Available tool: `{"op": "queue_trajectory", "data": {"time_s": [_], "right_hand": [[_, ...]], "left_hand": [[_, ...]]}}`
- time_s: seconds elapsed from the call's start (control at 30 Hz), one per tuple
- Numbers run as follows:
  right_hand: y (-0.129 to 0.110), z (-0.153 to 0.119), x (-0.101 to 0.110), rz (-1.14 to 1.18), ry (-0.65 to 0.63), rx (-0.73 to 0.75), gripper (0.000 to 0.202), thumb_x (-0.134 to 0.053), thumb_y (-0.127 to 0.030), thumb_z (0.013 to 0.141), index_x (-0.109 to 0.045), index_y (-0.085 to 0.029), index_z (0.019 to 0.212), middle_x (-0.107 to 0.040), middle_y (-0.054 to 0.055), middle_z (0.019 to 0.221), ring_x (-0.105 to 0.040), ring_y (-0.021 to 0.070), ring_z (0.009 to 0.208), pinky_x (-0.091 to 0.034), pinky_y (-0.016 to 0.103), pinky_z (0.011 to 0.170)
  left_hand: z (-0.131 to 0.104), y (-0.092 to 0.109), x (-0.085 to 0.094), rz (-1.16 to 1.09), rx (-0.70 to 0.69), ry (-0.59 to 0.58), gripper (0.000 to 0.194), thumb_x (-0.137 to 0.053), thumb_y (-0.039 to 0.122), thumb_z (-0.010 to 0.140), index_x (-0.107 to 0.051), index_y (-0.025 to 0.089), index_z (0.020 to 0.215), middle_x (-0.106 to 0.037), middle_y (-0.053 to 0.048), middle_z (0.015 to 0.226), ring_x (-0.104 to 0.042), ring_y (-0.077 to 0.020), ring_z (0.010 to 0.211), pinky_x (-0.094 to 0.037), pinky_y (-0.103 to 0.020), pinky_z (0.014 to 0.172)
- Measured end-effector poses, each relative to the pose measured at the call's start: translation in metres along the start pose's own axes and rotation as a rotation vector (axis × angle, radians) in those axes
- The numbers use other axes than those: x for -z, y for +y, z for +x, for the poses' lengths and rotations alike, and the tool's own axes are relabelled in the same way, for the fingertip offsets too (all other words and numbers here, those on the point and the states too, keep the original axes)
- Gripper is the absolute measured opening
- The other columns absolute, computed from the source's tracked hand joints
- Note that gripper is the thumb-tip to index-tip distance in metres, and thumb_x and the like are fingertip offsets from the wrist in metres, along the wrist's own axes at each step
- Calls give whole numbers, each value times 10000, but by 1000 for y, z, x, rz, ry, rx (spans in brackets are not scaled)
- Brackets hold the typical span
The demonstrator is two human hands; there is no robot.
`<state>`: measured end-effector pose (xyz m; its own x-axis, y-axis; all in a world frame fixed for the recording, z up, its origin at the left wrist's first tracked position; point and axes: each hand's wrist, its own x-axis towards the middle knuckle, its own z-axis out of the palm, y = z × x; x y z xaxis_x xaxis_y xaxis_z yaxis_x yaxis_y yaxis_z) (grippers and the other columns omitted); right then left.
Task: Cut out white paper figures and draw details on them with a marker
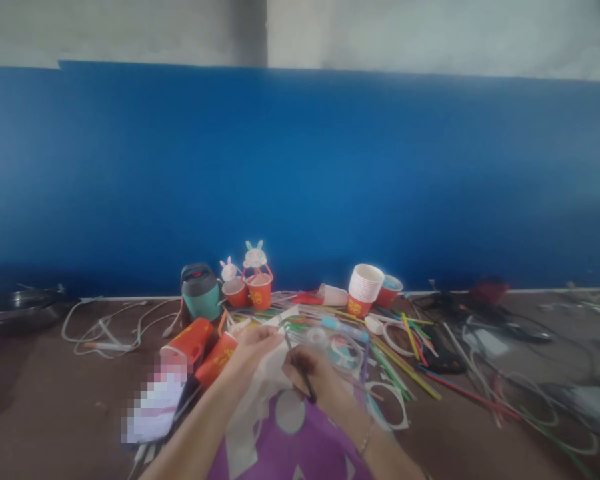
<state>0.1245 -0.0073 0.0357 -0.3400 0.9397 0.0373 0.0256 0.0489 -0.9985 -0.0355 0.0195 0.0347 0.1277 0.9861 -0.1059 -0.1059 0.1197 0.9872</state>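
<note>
My left hand (254,348) pinches the upper part of a sheet of white paper (266,383), which hangs down toward me. Dark-handled scissors (307,387) are in my right hand (317,373), their blades pointing up and left at the paper's edge beside my left fingers. Blur hides how far apart the blades are. Below both hands, a round white piece (290,412) shows against a purple surface (290,450) with white shapes. Just beyond the hands lie a clear tape roll (345,352) and a blue-capped tube (343,328).
Paper cups with rabbit figures (255,257) stand behind, next to a teal jar (200,293). Stacked cups (365,287) stand right of them. Coloured sticks (407,373) and a cut-out ring (387,403) lie to the right. A phone (155,407) and a tipped cup (193,340) are left.
</note>
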Motion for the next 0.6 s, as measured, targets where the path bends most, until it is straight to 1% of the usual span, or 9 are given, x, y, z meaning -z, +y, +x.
{"op": "queue_trajectory", "data": {"time_s": [0.1, 0.17, 0.2, 0.27, 0.33, 0.37, 0.5, 0.6], "right_hand": [[0, 1, -2, 13, 2, -2, 294, -678, -411, 712, -498, -192, 632, -362, -114, 404, -339, 42, 328, -324, 170, 344], [4, 2, -3, 23, 0, -19, 296, -687, -418, 694, -501, -193, 643, -384, -111, 416, -353, 43, 328, -340, 172, 342], [5, 2, -3, 26, 2, -21, 298, -689, -419, 688, -498, -194, 645, -391, -110, 421, -360, 44, 329, -345, 171, 342], [9, 3, -3, 27, 2, -14, 292, -687, -412, 689, -496, -195, 652, -396, -110, 425, -366, 44, 332, -344, 169, 342], [10, 2, -3, 28, -3, -5, 272, -678, -399, 700, -506, -191, 664, -388, -113, 425, -349, 39, 327, -339, 166, 340], [10, 2, -3, 27, -7, -4, 262, -672, -392, 706, -512, -188, 668, -385, -114, 425, -342, 37, 326, -338, 166, 340], [6, 1, -2, 0, -6, 1, 257, -667, -383, 706, -513, -184, 653, -400, -103, 433, -348, 38, 333, -315, 163, 337], [4, 0, -2, -8, 6, -2, 270, -668, -396, 708, -509, -188, 642, -390, -104, 423, -343, 40, 327, -297, 165, 333]], "left_hand": [[1, -2, -1, 8, -19, -39, 319, -562, 348, 893, -567, 162, 1152, -586, -76, 1158, -599, -226, 968, -525, -414, 810], [1, -2, 0, 7, -30, -54, 297, -558, 353, 895, -580, 156, 1117, -603, -70, 1115, -607, -209, 930, -527, -399, 788], [2, -2, 0, 6, -35, -61, 280, -580, 361, 878, -605, 151, 1062, -621, -66, 1070, -613, -202, 898, -524, -379, 768], [3, 0, 1, 1, -52, -68, 258, -679, 383, 789, -654, 144, 885, -655, -57, 955, -616, -199, 836, -498, -326, 727], [3, 2, 2, -5, -77, -62, 257, -770, 377, 668, -656, 150, 709, -667, -46, 854, -606, -201, 804, -454, -285, 708], [4, 3, 2, -7, -89, -57, 255, -787, 368, 633, -649, 155, 662, -665, -41, 828, -599, -198, 798, -436, -273, 708], [3, 10, 3, -1, -105, -69, 227, -773, 348, 624, -637, 166, 621, -653, -30, 770, -572, -180, 755, -406, -265, 704], [0, 14, 3, 11, -103, -74, 203, -767, 331, 630, -647, 167, 632, -654, -41, 772, -579, -200, 794, -404, -274, 725]]}}
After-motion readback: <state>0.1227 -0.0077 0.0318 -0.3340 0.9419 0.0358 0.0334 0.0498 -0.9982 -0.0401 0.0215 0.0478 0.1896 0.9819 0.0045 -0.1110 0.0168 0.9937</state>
